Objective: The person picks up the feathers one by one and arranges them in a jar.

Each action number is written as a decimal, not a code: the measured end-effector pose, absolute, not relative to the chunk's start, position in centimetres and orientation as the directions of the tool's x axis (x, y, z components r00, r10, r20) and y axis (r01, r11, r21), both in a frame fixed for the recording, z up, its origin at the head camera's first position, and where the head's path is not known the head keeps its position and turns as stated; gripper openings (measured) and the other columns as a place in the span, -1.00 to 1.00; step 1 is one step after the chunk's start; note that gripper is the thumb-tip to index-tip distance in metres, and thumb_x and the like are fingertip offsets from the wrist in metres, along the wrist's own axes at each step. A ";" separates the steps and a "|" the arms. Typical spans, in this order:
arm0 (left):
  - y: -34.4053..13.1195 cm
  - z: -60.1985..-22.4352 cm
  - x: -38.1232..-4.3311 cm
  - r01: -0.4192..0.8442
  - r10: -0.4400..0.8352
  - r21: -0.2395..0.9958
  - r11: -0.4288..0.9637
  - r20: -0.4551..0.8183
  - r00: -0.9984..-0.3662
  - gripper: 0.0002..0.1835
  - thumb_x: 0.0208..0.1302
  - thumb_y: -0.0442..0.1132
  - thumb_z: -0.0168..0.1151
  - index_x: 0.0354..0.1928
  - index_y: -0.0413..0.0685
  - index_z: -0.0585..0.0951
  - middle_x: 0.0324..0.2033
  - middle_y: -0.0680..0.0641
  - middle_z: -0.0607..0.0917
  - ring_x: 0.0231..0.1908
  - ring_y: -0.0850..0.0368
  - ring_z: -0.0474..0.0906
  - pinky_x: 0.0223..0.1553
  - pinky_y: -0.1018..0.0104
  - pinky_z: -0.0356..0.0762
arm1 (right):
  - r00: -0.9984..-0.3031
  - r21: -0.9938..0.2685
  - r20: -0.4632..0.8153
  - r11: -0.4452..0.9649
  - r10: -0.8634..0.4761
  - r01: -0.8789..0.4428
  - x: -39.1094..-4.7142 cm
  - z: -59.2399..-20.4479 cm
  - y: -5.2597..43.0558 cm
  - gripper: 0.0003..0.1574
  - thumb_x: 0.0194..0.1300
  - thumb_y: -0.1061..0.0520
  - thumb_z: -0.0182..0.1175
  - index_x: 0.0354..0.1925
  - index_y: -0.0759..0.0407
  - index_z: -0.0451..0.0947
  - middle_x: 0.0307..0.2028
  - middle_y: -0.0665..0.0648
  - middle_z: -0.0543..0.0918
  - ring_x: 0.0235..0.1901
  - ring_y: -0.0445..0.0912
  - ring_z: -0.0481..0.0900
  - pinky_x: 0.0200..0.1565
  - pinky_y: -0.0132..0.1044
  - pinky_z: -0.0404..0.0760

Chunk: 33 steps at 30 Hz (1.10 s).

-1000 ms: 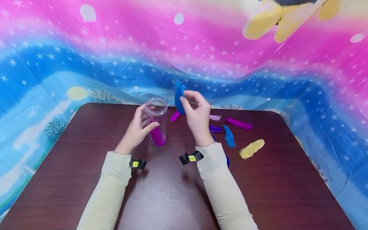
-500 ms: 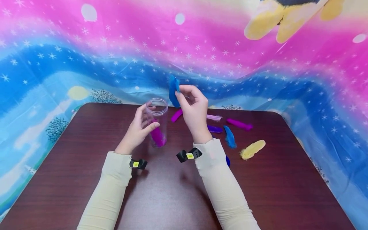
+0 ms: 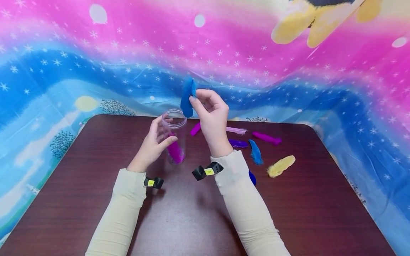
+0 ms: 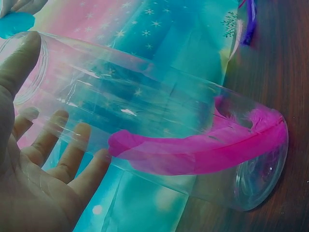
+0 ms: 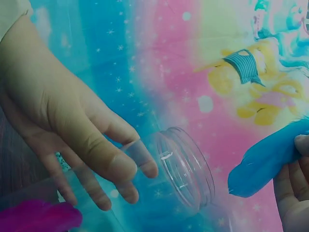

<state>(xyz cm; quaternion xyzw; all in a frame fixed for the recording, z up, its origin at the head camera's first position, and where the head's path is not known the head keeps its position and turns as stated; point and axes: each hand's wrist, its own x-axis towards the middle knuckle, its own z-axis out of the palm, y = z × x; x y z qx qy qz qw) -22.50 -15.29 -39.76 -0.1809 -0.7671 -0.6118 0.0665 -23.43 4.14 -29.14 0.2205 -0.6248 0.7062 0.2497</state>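
Observation:
My left hand [image 3: 156,137] grips a clear plastic jar [image 4: 159,87] with fingers behind it and thumb across its front. The jar's mouth is uncovered and faces up. Inside lies a magenta feather [image 4: 193,152], leaning from the base along the wall. Thumb and fingertips of my right hand [image 3: 213,113] pinch a blue feather [image 3: 188,97] above and just right of the jar's rim. In the right wrist view the blue feather [image 5: 265,159] hangs apart from the threaded rim [image 5: 188,166], its rounded tip towards it.
On the brown table [image 3: 179,220], right of the jar, lie a magenta feather [image 3: 266,138], a pale pink one [image 3: 236,130], a purple one [image 3: 238,143], another blue one [image 3: 255,152] and a yellow one [image 3: 282,166]. A printed cloth [image 3: 160,46] hangs behind.
My right hand has moved left and upward with the blue feather, bringing it closer to the jar's mouth. The left hand and jar have stayed in place.

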 end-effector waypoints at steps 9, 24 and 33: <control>-15.3 -39.8 -22.4 0.342 0.194 0.919 0.197 0.305 -0.932 -0.16 0.42 -0.19 0.29 0.57 0.24 0.03 0.41 -0.04 0.35 0.40 -0.05 0.29 0.43 -0.12 0.24 | -0.817 -0.807 0.575 -0.130 0.050 -0.576 -23.8 -29.9 3.1 -0.75 0.35 0.33 0.31 -0.04 0.44 0.62 -0.13 0.28 0.71 -0.09 -0.04 0.72 0.09 -0.12 0.67; -15.3 -39.6 -22.2 0.298 0.185 0.933 0.200 0.263 -0.947 -0.14 0.41 -0.12 0.30 0.57 0.28 0.02 0.41 -0.12 0.33 0.42 -0.10 0.28 0.42 -0.16 0.24 | -0.840 -0.833 0.543 -0.123 0.001 -0.539 -23.6 -30.8 2.5 -0.73 0.36 0.33 0.30 0.00 0.44 0.61 -0.07 0.33 0.70 -0.01 0.00 0.71 0.12 -0.18 0.65; -15.3 -39.5 -22.3 0.304 0.185 0.932 0.196 0.270 -0.945 -0.15 0.42 -0.14 0.30 0.57 0.25 0.02 0.40 -0.13 0.34 0.43 -0.09 0.27 0.42 -0.15 0.25 | -0.848 -0.845 0.529 -0.107 -0.018 -0.525 -23.5 -31.3 2.3 -0.73 0.36 0.34 0.29 0.01 0.45 0.60 -0.06 0.34 0.68 -0.03 0.03 0.71 0.12 -0.20 0.66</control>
